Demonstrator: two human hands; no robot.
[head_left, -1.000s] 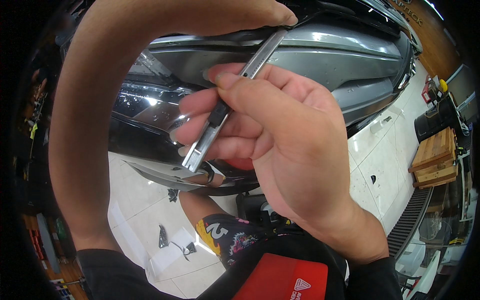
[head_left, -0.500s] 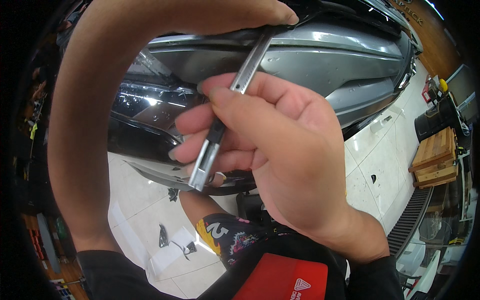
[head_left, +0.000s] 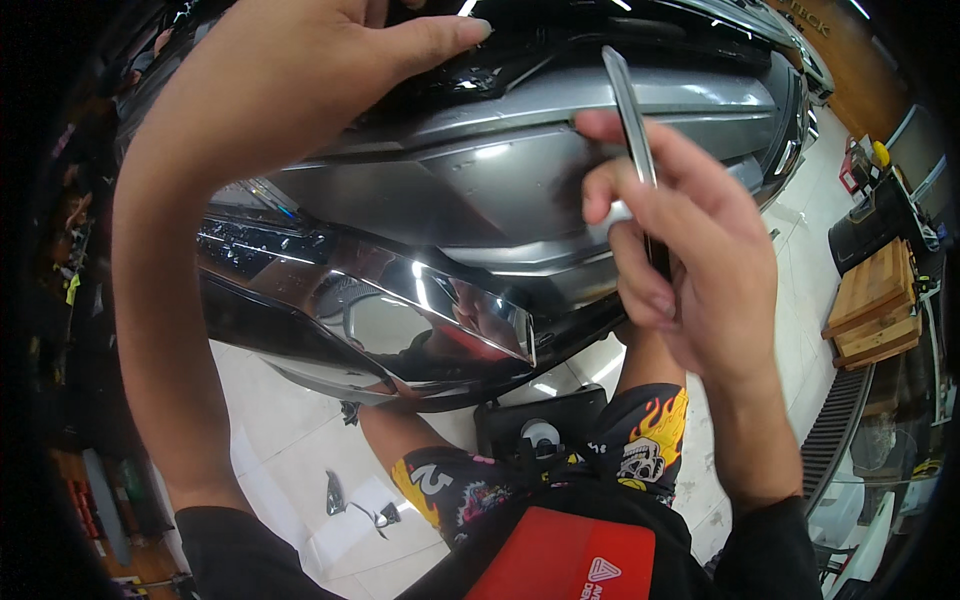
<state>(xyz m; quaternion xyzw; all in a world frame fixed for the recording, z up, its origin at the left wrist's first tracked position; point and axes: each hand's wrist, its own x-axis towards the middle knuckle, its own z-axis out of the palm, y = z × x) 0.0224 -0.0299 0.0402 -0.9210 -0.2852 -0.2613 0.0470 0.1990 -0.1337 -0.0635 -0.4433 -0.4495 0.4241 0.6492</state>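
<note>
My right hand (head_left: 705,235) is closed around a slim silver snap-off utility knife (head_left: 630,110), its tip pointing up and away from me. The hand hovers in front of a grey car body panel (head_left: 560,180). Farther up on the left, my left hand (head_left: 370,50) reaches over the glossy black upper part of the car (head_left: 560,60). Its thumb is stretched out, apart from the fingers, which are partly cut off by the top edge. Below the grey panel lies a shiny dark lamp (head_left: 400,290) with water droplets and reflections.
A black seat or box (head_left: 530,420) stands between my legs. On the tiled floor at lower left lie white sheets (head_left: 345,515) and black scraps (head_left: 334,492). At right are wooden crates (head_left: 870,300), a black bin (head_left: 865,235) and a ribbed dark strip (head_left: 825,435).
My right hand has moved right with the knife, away from the left hand. The left hand has shifted left, its thumb now apart from the knife. More of the lamp shows.
</note>
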